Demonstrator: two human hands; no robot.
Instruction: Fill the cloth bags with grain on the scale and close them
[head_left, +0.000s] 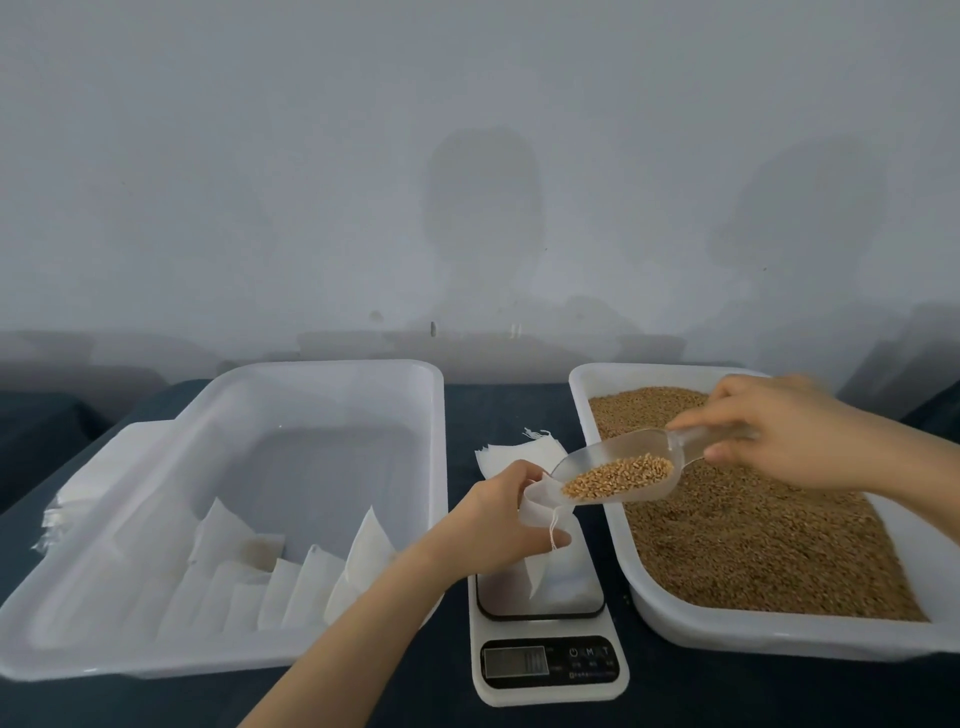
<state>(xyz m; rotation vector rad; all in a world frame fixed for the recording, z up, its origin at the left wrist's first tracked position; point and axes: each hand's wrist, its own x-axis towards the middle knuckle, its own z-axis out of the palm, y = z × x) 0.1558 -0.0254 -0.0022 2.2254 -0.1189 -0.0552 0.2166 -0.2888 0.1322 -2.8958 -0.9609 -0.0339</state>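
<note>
Fingers (522, 470) of my left hand (493, 514) are pinching the bag (550, 566) at its mouth. My right hand (779, 441) is gripping the scoop (623, 452) by its handle, thumb below and fingers above.

The grain bin (644, 603) is sitting at 3 o'clock of the scale (550, 670), and the grain (753, 545) is lying deep in it. The left bin (332, 366) is sitting at 9 o'clock, with leaning bags (291, 587) lining its near wall. Spare bags (514, 452) are lying at 12 o'clock of the scale. The bag is hanging over the platform, though I cannot tell whether its bottom is touching. The display (514, 661) is showing too dim for me to read.

The scoop is hovering with its lip pointing toward 8 o'clock, right at the bag's mouth, and a small load is sitting near that lip. I am judging this as the pour itself.

To do it well, I am planning to:
- spread the mouth wider with my left fingers;
- set the bag's bottom down so the scale is weighing it;
- slip the lip inside the mouth before tipping;
- roll my right wrist slowly, so the grain is trickling and not dumping.

The string (553, 530) is dangling below the mouth, and I am minding that it is not falling inside. Any grain missing the mouth is likely landing on the platform and spoiling the reading.
</note>
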